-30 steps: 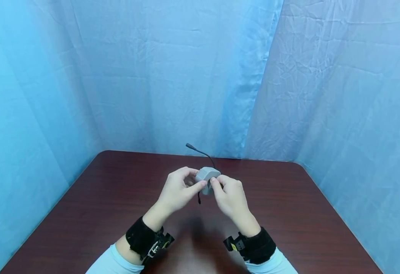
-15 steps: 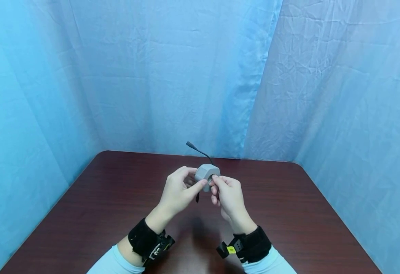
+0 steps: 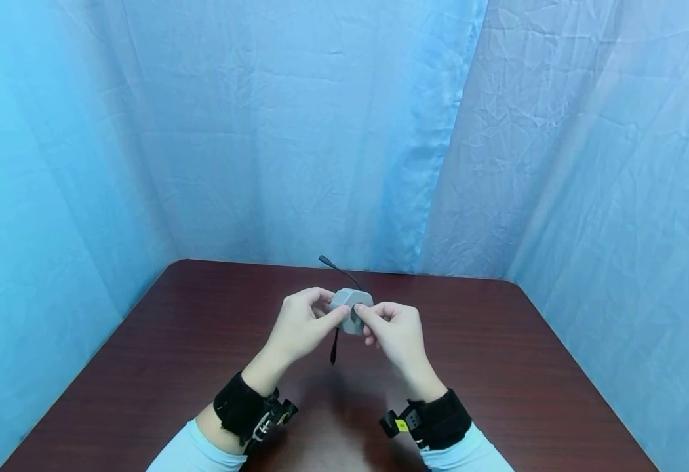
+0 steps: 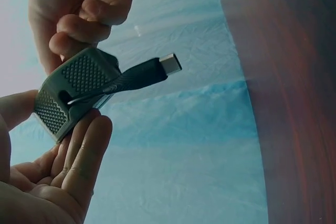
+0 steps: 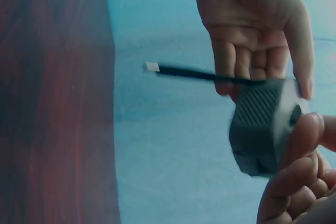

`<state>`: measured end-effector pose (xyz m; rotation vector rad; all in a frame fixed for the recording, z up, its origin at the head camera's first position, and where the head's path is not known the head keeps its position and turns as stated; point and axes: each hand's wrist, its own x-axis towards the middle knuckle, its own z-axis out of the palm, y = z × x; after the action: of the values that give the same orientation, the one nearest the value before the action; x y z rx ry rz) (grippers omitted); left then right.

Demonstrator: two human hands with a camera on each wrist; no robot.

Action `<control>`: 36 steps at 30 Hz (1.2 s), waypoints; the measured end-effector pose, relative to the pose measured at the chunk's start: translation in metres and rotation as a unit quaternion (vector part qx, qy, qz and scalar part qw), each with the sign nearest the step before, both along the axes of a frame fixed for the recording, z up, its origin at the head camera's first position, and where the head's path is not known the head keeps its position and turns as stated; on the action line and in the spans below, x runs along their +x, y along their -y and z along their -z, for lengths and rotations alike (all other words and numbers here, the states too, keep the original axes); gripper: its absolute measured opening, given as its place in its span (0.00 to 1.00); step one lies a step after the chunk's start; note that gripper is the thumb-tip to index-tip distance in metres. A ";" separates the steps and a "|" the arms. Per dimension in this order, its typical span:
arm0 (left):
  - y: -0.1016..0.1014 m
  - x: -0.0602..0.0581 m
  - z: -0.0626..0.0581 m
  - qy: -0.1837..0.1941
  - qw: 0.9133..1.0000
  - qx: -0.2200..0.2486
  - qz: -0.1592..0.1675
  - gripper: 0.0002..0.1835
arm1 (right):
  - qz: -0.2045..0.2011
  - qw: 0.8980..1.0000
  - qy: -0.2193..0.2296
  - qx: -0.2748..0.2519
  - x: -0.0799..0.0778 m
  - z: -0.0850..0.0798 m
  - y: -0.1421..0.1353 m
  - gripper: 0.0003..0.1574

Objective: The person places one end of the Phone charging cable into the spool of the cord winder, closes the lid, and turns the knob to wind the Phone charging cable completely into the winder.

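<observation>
A small grey, many-sided cable winder [image 3: 345, 297] is held up over the table between both hands. My left hand [image 3: 298, 328] pinches its left side between thumb and fingers. From the right, my right hand [image 3: 398, 333] grips it, thumb at the round opening [image 5: 295, 114] in its face, other fingers curled. One black cable end [image 3: 331, 263] sticks out beyond the winder, and another cable end [image 3: 334, 349] hangs below. In the left wrist view, a short black lead with a metal USB-C plug [image 4: 170, 64] comes out of the textured side.
The dark reddish-brown wooden table [image 3: 202, 314] has rounded far corners. Pale blue curtains [image 3: 297, 131] enclose it at the back and sides. Both wrists wear black straps [image 3: 240, 410] with small cameras.
The winder first rose slightly, then came down and left with both hands. More of the lower cable end now shows. My right hand's fingers shifted on the winder's face.
</observation>
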<state>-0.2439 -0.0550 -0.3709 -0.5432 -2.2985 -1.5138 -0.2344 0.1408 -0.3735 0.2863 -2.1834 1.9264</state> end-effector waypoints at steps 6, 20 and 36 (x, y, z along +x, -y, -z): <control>0.010 -0.002 -0.004 0.023 1.000 0.001 0.002 0.12 | 0.000 0.997 -0.072 0.007 -0.002 -0.012 -0.017 0.13; 0.034 -0.013 -0.005 0.108 0.993 0.010 0.037 0.12 | -0.013 0.884 -0.376 0.279 -0.006 -0.027 -0.047 0.16; 0.034 -0.019 0.003 0.209 0.974 0.011 0.090 0.13 | -0.048 0.753 -0.499 0.426 -0.003 -0.027 -0.039 0.17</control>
<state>-0.2631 -0.0894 -0.3741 -0.4721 -2.5941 -1.8896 -0.2370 0.1799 -0.3463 1.2293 -1.9918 0.3416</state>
